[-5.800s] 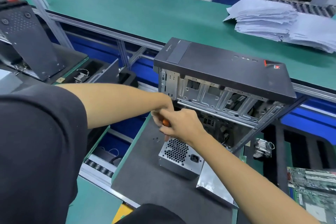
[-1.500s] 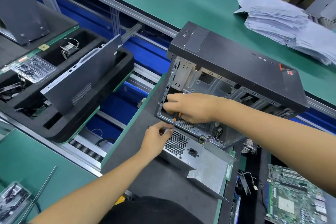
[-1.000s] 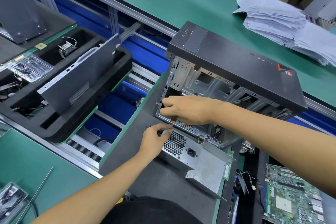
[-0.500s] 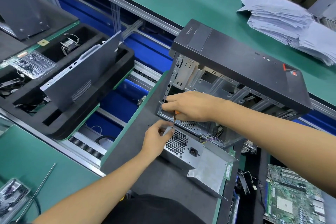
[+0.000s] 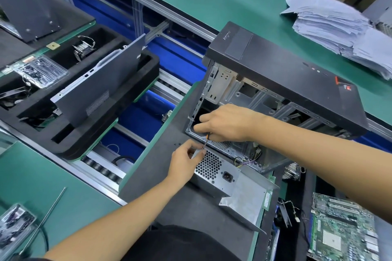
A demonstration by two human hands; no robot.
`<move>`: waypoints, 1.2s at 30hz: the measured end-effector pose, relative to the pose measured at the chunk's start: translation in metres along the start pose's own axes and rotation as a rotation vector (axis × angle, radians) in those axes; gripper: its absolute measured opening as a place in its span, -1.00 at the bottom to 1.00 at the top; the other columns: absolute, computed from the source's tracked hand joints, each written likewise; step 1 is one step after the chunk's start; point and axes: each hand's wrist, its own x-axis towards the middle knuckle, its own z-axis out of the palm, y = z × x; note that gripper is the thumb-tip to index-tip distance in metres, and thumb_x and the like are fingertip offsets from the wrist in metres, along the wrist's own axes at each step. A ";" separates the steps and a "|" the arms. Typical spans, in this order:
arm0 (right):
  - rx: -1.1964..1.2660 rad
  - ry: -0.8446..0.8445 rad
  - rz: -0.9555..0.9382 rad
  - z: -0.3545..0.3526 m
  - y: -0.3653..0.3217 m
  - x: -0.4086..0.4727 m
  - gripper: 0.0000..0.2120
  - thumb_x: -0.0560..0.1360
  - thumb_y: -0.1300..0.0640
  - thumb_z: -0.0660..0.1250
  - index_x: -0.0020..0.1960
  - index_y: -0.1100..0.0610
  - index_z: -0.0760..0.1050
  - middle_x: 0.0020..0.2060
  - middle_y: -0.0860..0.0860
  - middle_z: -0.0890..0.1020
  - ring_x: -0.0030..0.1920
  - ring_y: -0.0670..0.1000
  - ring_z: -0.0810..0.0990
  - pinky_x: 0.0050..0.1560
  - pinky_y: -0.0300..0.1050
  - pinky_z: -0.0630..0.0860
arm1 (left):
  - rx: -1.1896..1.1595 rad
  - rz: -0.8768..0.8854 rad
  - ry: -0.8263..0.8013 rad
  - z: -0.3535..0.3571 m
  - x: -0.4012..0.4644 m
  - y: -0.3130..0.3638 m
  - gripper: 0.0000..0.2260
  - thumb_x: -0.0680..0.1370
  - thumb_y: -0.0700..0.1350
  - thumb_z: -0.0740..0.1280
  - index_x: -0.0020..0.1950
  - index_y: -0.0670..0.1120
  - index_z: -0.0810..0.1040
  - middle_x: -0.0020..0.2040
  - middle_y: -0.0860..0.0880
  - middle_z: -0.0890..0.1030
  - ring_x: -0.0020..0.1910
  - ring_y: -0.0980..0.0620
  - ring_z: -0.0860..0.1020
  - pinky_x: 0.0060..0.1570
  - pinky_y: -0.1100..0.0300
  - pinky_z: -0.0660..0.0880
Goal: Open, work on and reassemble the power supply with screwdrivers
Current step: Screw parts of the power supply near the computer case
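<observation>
where your dark shirt fills the bottom edge, your two bare forearms reach out over the grey mat. your left hand has its fingers curled, thumb and fingertips pinched at the near top corner of the power supply, right where the tip of the screwdriver comes down; what it pinches there is too small to tell. the power supply lies on the mat, its honeycomb vent and power socket facing you, a bent metal plate trailing off its right side. your right hand is just above, fingers folded round the screwdriver, of which only a bit of orange handle and a thin shaft show below the fist. behind that hand stands the open computer case, black on top, bare metal frame inside, with coloured wires near its lower edge. to the right lies a green circuit board. left, across the rollers, a black foam tray holds a dark side panel. farther off a stack of papers rests on the green bench.
</observation>
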 end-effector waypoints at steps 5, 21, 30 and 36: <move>0.049 0.000 0.303 0.009 -0.013 -0.001 -0.79 0.58 0.09 0.18 -0.03 0.04 0.11 -0.45 -0.01 0.32 -0.48 0.03 0.28 -0.47 -0.08 0.11 | -0.028 -0.021 0.004 0.003 0.000 0.001 -0.95 0.56 -0.06 0.49 -0.05 0.08 0.65 -0.14 0.16 0.68 -0.17 -0.10 0.62 -0.11 0.07 0.59; 0.144 -0.051 0.394 0.005 -0.022 0.004 -0.84 0.57 0.12 0.20 -0.06 0.03 0.20 -0.41 0.01 0.38 -0.39 0.12 0.40 -0.45 -0.08 0.19 | -0.072 -0.034 0.012 0.002 -0.003 0.000 -0.95 0.54 -0.05 0.51 -0.03 0.08 0.68 -0.15 0.15 0.70 -0.16 -0.05 0.65 -0.04 -0.04 0.62; 0.006 -0.119 0.072 -0.003 -0.006 -0.002 -0.57 0.48 -0.04 0.28 0.16 0.02 0.08 -0.30 -0.01 0.37 -0.52 0.09 0.34 -0.50 -0.08 0.25 | -0.082 -0.035 0.017 0.001 -0.001 0.004 -0.94 0.56 -0.08 0.50 -0.07 0.09 0.69 -0.23 0.21 0.69 -0.28 0.16 0.60 -0.22 0.38 0.48; -0.358 -0.245 -0.492 -0.009 0.005 -0.001 -0.52 0.51 0.31 0.16 0.37 0.00 0.18 -0.20 0.07 0.38 -0.48 0.13 0.38 -0.40 0.03 0.46 | -0.085 -0.010 -0.008 -0.001 -0.005 0.001 -0.91 0.55 -0.16 0.48 -0.01 0.03 0.70 -0.22 0.29 0.65 -0.30 0.28 0.55 -0.23 0.44 0.42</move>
